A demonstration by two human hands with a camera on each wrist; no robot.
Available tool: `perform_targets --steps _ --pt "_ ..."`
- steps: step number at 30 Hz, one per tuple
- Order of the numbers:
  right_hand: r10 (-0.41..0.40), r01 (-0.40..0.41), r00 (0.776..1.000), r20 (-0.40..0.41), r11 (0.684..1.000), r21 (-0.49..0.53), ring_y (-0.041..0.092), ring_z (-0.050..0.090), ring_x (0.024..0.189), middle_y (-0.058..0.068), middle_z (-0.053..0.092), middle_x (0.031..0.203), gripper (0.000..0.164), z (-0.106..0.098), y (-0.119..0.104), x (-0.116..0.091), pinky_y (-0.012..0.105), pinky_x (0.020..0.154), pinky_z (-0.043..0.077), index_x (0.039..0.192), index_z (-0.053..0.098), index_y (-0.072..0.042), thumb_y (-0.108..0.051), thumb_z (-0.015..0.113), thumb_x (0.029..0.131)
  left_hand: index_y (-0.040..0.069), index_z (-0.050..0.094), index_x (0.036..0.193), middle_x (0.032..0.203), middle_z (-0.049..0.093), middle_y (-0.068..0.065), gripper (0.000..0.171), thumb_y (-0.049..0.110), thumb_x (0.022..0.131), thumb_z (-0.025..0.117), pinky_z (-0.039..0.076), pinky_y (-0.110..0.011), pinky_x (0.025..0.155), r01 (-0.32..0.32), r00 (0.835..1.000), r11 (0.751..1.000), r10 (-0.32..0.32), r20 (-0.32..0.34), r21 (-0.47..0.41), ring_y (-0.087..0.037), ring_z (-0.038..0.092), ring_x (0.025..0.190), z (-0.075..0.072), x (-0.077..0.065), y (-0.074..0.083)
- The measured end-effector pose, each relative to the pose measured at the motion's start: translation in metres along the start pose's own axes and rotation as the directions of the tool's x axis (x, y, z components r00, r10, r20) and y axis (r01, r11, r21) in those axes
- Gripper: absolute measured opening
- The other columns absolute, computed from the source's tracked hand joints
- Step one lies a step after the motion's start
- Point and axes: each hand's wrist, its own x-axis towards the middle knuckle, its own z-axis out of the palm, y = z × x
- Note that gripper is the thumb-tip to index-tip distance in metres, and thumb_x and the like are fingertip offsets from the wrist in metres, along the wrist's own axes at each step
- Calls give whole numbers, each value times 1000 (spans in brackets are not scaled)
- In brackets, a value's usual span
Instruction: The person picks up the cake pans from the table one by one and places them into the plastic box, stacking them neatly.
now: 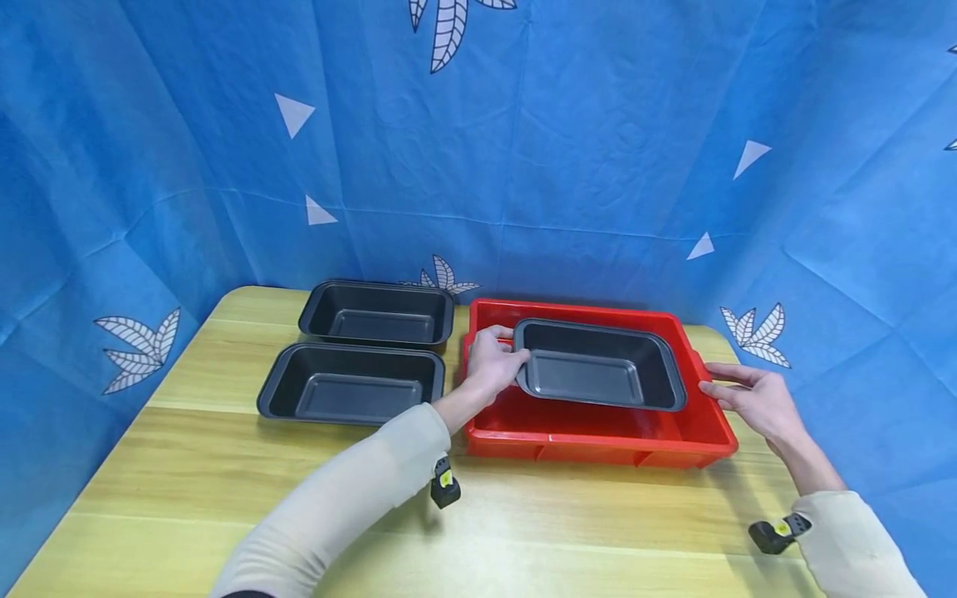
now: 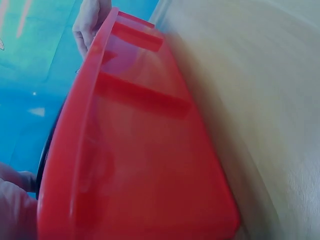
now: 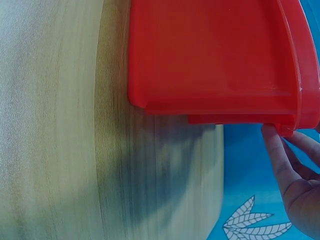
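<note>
Wooden table, light plank top. Directly on it: two black pans, far and near, just beside each other at left; red bin at right.

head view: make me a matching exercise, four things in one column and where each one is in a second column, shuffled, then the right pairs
Things
1. near black pan
2. far black pan
3. left hand
4. right hand

Places
A. at the right rim of the red bin
B. on the table, closest to the back cloth
C. gripping the left edge of the black pan in the bin
D. on the table, left of the bin's front half

Pairs: 1-D, 2-B, 3-C, 4-A
</note>
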Motion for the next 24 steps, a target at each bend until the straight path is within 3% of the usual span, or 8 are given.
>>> perform_targets --steps 2,5,13,21,24 --pt "-2 2 1000 -1 1000 -3 -7 70 81 6 77 121 61 0 0 0 11 75 58 151 53 4 -32 68 104 -2 63 130 106 77 -25 38 1 93 72 68 -38 63 14 1000 999 -13 17 -30 -36 80 87 3 -1 -1" --pt "-4 4 1000 -4 1000 -5 -6 71 81 1 77 119 61 0 0 0 11 75 57 150 54 4 -33 69 103 -3 61 132 106 77 -27 40 -1 93 71 67 -40 62 29 999 998 -27 30 -58 -41 79 90 7 -1 -2" --pt "3 -3 1000 0 1000 11 -4 72 81 -11 76 110 62 -1 -1 -2 10 75 56 149 55 4 -34 69 102 -2 61 132 102 77 -23 40 1 94 74 67 -36 62 35 999 999 -34 23 -9 -38 80 89 14 -2 -7" --pt "1 -1 1000 -1 1000 12 -6 72 81 11 77 123 61 -1 0 0 10 75 57 150 54 4 -31 69 103 -4 59 135 108 77 -25 44 -1 93 74 68 -39 66 76 997 996 -75 31 -34 -39 80 90 17 -1 -13" --pt "-3 3 1000 -1 1000 19 -7 71 81 3 78 119 61 -1 0 0 10 75 58 150 54 4 -31 70 102 -4 59 135 111 77 -26 44 -1 94 74 68 -41 69 102 994 994 -100 40 -49 -40 80 91 17 -1 -14"
